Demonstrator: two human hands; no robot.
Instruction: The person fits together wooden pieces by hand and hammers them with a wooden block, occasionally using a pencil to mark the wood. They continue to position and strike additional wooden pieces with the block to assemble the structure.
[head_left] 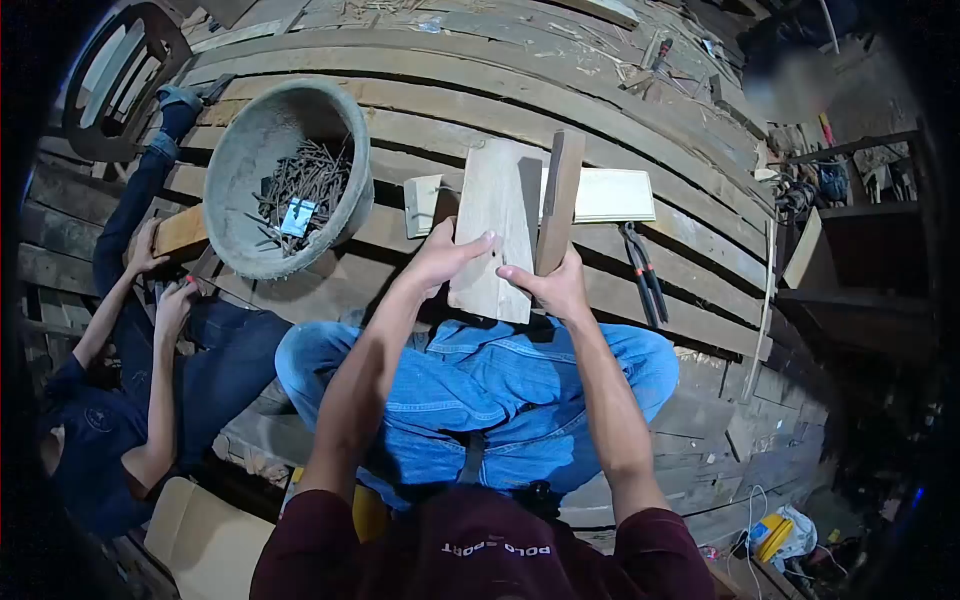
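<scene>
forearms extend forward — left grip and right grip curled, thumbs inward.

Rough woodworking shop, by all signs.
You sit at a surface of slatted planks, sawn wood in your hands; a basin of dark nails and red-and-black pincers are near you. Wood scraps litter the far side, a second person sits at your left, and open wooden shelving stands in the dim right side.
</scene>
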